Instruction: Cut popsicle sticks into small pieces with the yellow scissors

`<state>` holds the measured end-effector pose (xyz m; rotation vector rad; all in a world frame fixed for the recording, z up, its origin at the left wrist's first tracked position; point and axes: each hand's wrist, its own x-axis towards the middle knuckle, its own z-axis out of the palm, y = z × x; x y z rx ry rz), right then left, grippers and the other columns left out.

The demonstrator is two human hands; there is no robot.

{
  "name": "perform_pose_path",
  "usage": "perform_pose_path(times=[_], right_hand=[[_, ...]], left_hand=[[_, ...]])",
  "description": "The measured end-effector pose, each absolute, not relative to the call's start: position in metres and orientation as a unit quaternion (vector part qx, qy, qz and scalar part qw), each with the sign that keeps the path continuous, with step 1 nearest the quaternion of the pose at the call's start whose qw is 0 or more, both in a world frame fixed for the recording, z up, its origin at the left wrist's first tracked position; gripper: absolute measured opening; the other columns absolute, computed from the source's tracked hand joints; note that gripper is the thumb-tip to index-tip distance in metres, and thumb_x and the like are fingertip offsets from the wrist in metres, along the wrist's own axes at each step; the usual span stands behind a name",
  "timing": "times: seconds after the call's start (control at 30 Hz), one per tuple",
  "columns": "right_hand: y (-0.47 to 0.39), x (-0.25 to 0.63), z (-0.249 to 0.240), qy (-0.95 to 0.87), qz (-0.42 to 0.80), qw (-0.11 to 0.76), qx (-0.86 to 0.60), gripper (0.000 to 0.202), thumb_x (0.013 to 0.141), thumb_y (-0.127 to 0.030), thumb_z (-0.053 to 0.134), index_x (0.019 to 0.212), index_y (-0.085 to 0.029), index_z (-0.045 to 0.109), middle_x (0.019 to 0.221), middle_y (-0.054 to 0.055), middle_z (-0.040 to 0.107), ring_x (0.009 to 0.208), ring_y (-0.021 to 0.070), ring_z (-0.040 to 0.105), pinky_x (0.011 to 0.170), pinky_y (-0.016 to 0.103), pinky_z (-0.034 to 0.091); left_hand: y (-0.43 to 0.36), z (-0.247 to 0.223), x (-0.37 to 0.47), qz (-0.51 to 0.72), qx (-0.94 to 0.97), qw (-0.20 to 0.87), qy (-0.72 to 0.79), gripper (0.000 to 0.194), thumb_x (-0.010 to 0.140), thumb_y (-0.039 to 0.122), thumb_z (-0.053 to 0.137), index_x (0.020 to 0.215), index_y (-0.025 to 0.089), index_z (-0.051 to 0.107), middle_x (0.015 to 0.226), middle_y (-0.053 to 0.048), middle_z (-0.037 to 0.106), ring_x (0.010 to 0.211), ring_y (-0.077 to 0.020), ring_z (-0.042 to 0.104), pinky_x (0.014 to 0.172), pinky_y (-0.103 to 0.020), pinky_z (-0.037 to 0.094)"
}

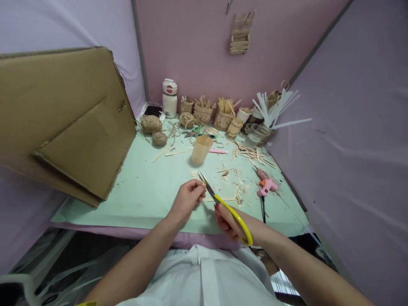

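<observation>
My right hand (228,221) is closed on a pair of scissors with yellow handles (235,216); their blades are slightly apart and point up and left. My left hand (190,196) is pinched just left of the blades, around a small pale piece that its fingers mostly hide. Beyond both hands a cup of pale wooden strips (200,151) stands upright on the green cloth. Small wood shavings (240,193) lie to the right of the scissors, and a flat wooden stick (225,199) lies behind them.
Cardboard (86,127) stands at the left. Twine balls (151,124), a white bottle (170,100) and stick-filled baskets (203,114) line the back. At the right are a pink glue gun (267,185), loose sticks (255,154), a clear cup (255,135) and white glue sticks (276,108).
</observation>
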<state>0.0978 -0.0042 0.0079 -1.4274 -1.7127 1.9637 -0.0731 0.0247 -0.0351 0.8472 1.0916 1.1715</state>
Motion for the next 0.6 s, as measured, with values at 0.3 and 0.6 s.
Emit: perform_pose_path(times=[0.3, 0.6], right_hand=[[-0.004, 0.0984, 0.01, -0.592, 0.645, 0.071, -0.479, 0.06, 0.081, -0.082, 0.028, 0.072, -0.023, 0.034, 0.06, -0.006, 0.034, 0.047, 0.0083, 0.025, 0.04, 0.021, 0.023], [-0.003, 0.0979, 0.0106, -0.6, 0.641, 0.061, -0.475, 0.061, 0.082, -0.082, 0.027, 0.071, -0.022, 0.034, 0.059, -0.006, 0.034, 0.047, 0.0077, 0.025, 0.039, 0.02, 0.024]], left_hand=[[0.0248, -0.0355, -0.0745, 0.504, 0.355, 0.632, 0.469, 0.018, 0.071, 0.03, 0.062, 0.062, 0.017, 0.052, 0.056, 0.004, 0.051, 0.047, -0.0051, 0.038, 0.046, -0.018, 0.025], [0.0253, -0.0358, -0.0749, 0.508, 0.349, 0.639, 0.461, 0.018, 0.07, 0.029, 0.062, 0.062, 0.017, 0.051, 0.054, 0.005, 0.049, 0.047, -0.0049, 0.037, 0.046, -0.019, 0.024]])
